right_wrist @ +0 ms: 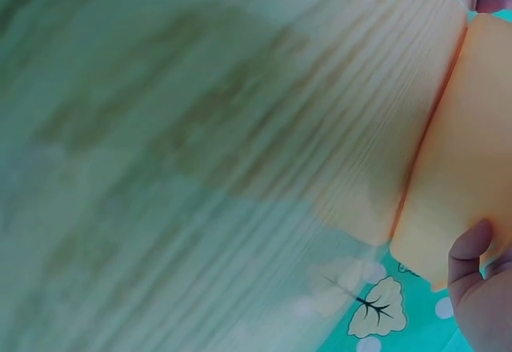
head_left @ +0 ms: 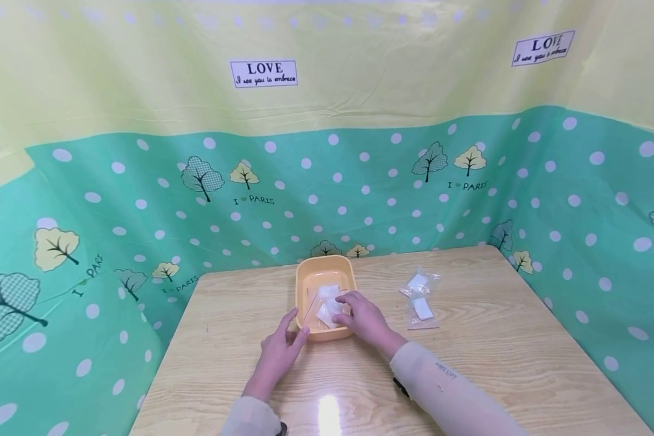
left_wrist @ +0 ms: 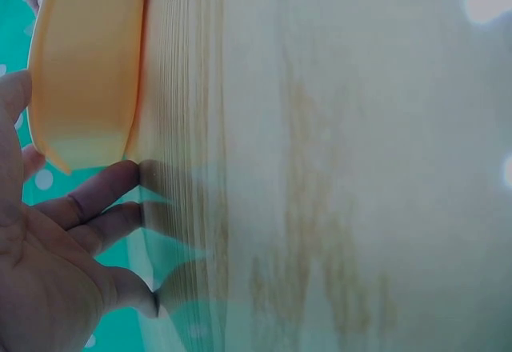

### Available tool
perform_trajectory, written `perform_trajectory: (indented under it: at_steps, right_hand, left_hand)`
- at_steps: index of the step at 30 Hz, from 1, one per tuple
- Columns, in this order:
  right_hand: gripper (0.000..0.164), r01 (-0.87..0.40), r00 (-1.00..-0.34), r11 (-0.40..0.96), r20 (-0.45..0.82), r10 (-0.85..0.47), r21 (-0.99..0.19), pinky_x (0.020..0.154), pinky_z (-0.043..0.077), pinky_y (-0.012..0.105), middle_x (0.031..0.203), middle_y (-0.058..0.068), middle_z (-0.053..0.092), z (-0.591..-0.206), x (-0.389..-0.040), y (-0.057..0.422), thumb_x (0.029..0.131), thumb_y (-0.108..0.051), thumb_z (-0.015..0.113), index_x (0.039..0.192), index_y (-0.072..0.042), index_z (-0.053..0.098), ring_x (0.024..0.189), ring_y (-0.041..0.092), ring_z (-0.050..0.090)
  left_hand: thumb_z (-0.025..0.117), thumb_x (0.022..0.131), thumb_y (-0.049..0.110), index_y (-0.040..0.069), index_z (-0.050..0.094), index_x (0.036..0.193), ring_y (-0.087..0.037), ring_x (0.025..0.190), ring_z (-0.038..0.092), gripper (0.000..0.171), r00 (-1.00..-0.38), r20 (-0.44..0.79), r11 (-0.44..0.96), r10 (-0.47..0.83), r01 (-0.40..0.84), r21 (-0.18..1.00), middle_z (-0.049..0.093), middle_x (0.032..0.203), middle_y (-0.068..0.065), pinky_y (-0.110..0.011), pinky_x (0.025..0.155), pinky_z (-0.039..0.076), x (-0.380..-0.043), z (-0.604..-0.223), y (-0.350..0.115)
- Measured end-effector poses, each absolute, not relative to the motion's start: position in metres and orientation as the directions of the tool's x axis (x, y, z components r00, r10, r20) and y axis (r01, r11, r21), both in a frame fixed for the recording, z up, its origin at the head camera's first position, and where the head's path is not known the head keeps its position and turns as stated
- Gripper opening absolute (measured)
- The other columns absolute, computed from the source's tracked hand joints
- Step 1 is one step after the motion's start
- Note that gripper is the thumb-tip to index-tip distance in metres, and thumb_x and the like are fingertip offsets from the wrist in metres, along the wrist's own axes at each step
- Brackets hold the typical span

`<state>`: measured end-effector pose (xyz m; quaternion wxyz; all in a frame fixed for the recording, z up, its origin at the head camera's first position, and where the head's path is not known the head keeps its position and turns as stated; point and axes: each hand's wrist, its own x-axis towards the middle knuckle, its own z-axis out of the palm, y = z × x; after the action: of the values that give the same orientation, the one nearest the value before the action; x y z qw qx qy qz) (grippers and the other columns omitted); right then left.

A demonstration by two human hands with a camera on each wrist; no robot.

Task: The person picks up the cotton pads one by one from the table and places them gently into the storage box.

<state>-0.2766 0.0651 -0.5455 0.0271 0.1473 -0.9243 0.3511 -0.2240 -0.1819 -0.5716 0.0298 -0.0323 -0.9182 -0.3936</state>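
Note:
A light-orange plastic tray sits toward the back of the table, holding small clear plastic bags with white square pieces. My left hand is at the tray's near left corner, its fingers spread and extended along the wall. In the left wrist view, the fingertips lie close to the tray wall. My right hand reaches over the tray's right rim, with bent thumb and forefinger at a bagged white piece. Whether they pinch it, I cannot tell. The right thumb shows against the tray wall.
To the right of the tray, two clear bags with white pieces lie on the wooden table, one bag behind the other bag. A patterned green and yellow curtain hangs behind the table and along both sides.

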Motion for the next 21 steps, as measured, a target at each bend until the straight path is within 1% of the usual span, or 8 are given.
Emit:
perform_trajectory:
  at_steps: [3, 6, 9, 10, 12, 15, 17, 21]
  right_hand:
    - [0.047, -0.298, -0.953, 0.716, 0.163, -0.254, -0.631, 0.082, 0.056, 0.035, 0.125, 0.003, 0.069, -0.5464, -0.2769, 0.0653, 0.095, -0.038, 0.082, 0.133, -0.013, 0.070, 0.089, 0.013, 0.059]
    - [0.047, -0.303, -0.952, 0.713, 0.169, -0.255, -0.633, 0.083, 0.057, 0.036, 0.127, 0.004, 0.068, -0.5464, -0.2765, 0.0654, 0.095, -0.037, 0.082, 0.134, -0.013, 0.070, 0.093, 0.015, 0.062]
    - [0.049, -0.303, -0.952, 0.705, 0.171, -0.253, -0.641, 0.093, 0.061, 0.044, 0.138, 0.006, 0.067, -0.5456, -0.2748, 0.0656, 0.096, -0.036, 0.081, 0.137, -0.013, 0.068, 0.106, 0.022, 0.070]
    - [0.051, -0.305, -0.952, 0.704, 0.173, -0.254, -0.642, 0.098, 0.060, 0.047, 0.142, 0.008, 0.066, -0.5452, -0.2741, 0.0659, 0.096, -0.036, 0.081, 0.139, -0.013, 0.067, 0.113, 0.026, 0.071]
    - [0.053, -0.315, -0.948, 0.707, 0.185, -0.257, -0.633, 0.109, 0.056, 0.053, 0.151, 0.010, 0.062, -0.5447, -0.2727, 0.0667, 0.097, -0.035, 0.080, 0.142, -0.012, 0.065, 0.129, 0.032, 0.067]
    - [0.058, -0.348, -0.937, 0.727, 0.223, -0.268, -0.592, 0.118, 0.048, 0.056, 0.158, 0.013, 0.057, -0.5447, -0.2724, 0.0680, 0.096, -0.036, 0.080, 0.146, -0.011, 0.063, 0.144, 0.036, 0.056]
    - [0.061, -0.375, -0.926, 0.735, 0.259, -0.274, -0.565, 0.121, 0.046, 0.056, 0.158, 0.015, 0.056, -0.5448, -0.2729, 0.0688, 0.095, -0.037, 0.081, 0.146, -0.010, 0.063, 0.147, 0.038, 0.052]
    - [0.064, -0.404, -0.912, 0.744, 0.301, -0.279, -0.533, 0.122, 0.044, 0.056, 0.158, 0.016, 0.056, -0.5456, -0.2743, 0.0700, 0.093, -0.038, 0.083, 0.146, -0.008, 0.063, 0.147, 0.039, 0.051]
  left_hand:
    - [0.056, 0.105, 0.064, 0.029, 0.044, 0.162, -0.048, 0.126, 0.068, 0.068, -0.997, 0.073, 0.688, 0.037, 0.078, 0.721, 0.080, 0.122, -0.016, -0.084, 0.114, 0.029, -0.2238, -0.5710, -0.1821]
    - [0.057, 0.105, 0.062, 0.030, 0.044, 0.162, -0.049, 0.127, 0.067, 0.067, -0.997, 0.067, 0.686, 0.034, 0.072, 0.724, 0.080, 0.122, -0.016, -0.084, 0.114, 0.029, -0.2238, -0.5709, -0.1819]
    - [0.058, 0.105, 0.061, 0.029, 0.044, 0.162, -0.051, 0.128, 0.066, 0.067, -0.997, 0.068, 0.683, 0.031, 0.071, 0.727, 0.080, 0.122, -0.016, -0.084, 0.114, 0.029, -0.2241, -0.5717, -0.1820]
    - [0.059, 0.105, 0.060, 0.029, 0.044, 0.162, -0.051, 0.128, 0.066, 0.066, -0.997, 0.067, 0.681, 0.029, 0.069, 0.729, 0.080, 0.122, -0.016, -0.084, 0.114, 0.030, -0.2242, -0.5718, -0.1822]
    - [0.060, 0.105, 0.059, 0.029, 0.044, 0.163, -0.051, 0.129, 0.066, 0.066, -0.998, 0.063, 0.676, 0.025, 0.063, 0.734, 0.080, 0.121, -0.016, -0.083, 0.115, 0.030, -0.2243, -0.5719, -0.1824]
    - [0.060, 0.104, 0.060, 0.031, 0.044, 0.163, -0.049, 0.130, 0.066, 0.067, -0.998, 0.056, 0.672, 0.022, 0.056, 0.739, 0.080, 0.122, -0.015, -0.082, 0.116, 0.028, -0.2242, -0.5718, -0.1828]
    - [0.061, 0.104, 0.060, 0.031, 0.044, 0.163, -0.049, 0.130, 0.066, 0.068, -0.998, 0.055, 0.668, 0.021, 0.055, 0.742, 0.080, 0.122, -0.016, -0.082, 0.118, 0.026, -0.2243, -0.5720, -0.1830]
    - [0.062, 0.105, 0.056, 0.029, 0.044, 0.163, -0.048, 0.130, 0.066, 0.066, -0.998, 0.060, 0.667, 0.024, 0.060, 0.743, 0.081, 0.121, -0.015, -0.082, 0.118, 0.024, -0.2244, -0.5718, -0.1830]
